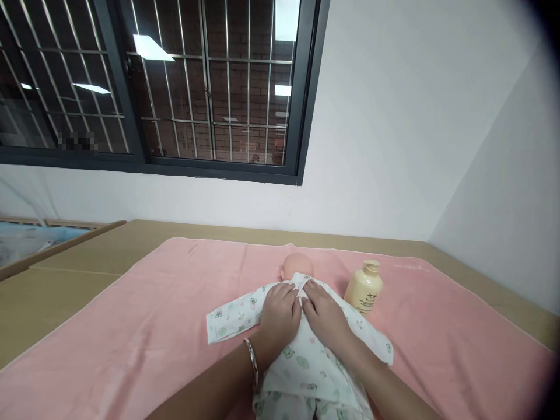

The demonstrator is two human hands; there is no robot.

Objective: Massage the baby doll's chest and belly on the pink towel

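A bald baby doll lies on its back, its head away from me. It wears a white long-sleeved baby top with a green and pink print, the sleeves spread to both sides. My left hand rests on the left side of the chest, fingers laid toward the collar. On the right side, my right hand lies the same way, fingers stretched out near the neckline. Both hands touch the cloth and partly cover the collar area. Matching printed cloth shows over the doll's legs at the bottom edge.
A cream pump bottle stands right of the doll. Beneath everything spreads a pink sheet on a wooden-coloured tabletop. Behind rise a white wall and a barred window. Some blue material shows beyond the left edge.
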